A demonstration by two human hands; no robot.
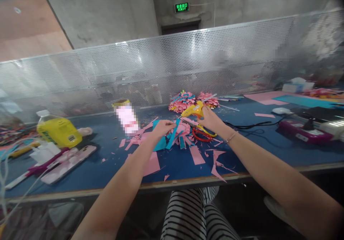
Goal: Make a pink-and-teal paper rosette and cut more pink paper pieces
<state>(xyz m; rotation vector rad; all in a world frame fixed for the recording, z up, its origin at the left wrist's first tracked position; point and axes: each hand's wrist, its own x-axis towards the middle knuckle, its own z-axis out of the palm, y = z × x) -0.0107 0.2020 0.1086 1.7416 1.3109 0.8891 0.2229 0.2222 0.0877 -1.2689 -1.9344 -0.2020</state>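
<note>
My left hand point(163, 128) is closed, its fingertips pinching a blue paper strip point(173, 136). The strip lies against a bundle of pink and blue paper strips point(184, 129) on the table. Wrapped in my right hand point(211, 118) is a yellow hot glue gun point(192, 110). Its nozzle points left, close to the upper end of the blue strip; whether they touch I cannot tell. Under my right hand lie scissors with red and yellow handles point(202, 135). Blue paper point(160, 144) and pink paper point(152, 164) sit beside and below my left hand.
Finished-looking paper pompoms point(182, 102) stand behind the glue gun. Left are a lit phone point(127, 120), a bottle of yellow liquid point(57, 129) and a pink phone case point(68, 164). A purple power strip point(305, 132) with black cable lies right. A perforated metal screen point(107, 75) borders the back.
</note>
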